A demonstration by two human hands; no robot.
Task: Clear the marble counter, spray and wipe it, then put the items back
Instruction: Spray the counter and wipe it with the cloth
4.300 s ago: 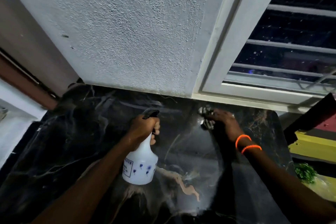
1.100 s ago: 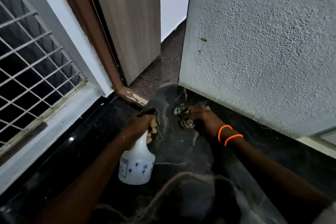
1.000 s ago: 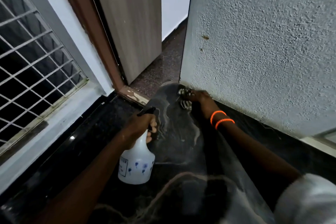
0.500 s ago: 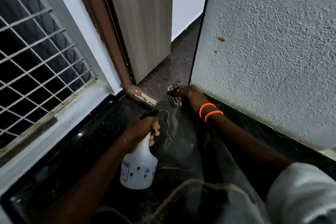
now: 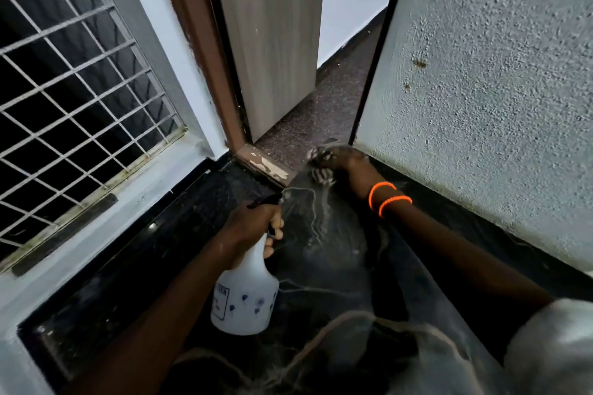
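Observation:
The dark marble counter (image 5: 324, 269) with pale veins fills the lower middle of the view. My left hand (image 5: 253, 224) grips the neck and trigger of a white spray bottle (image 5: 245, 301) with small blue marks, held upright just above the marble. My right hand (image 5: 345, 160), with two orange bands on the wrist, presses a striped cloth (image 5: 322, 173) onto the far end of the counter, at the corner where the textured wall meets the doorway.
A rough grey wall (image 5: 481, 90) runs along the counter's right side. A wooden door (image 5: 269, 42) with a brown frame stands ahead, speckled floor beyond it. A barred window (image 5: 70, 90) and its white sill are on the left.
My right hand has slid the cloth farther along the counter, up to its far corner by the wall edge. The spray bottle stays in my left hand in much the same place.

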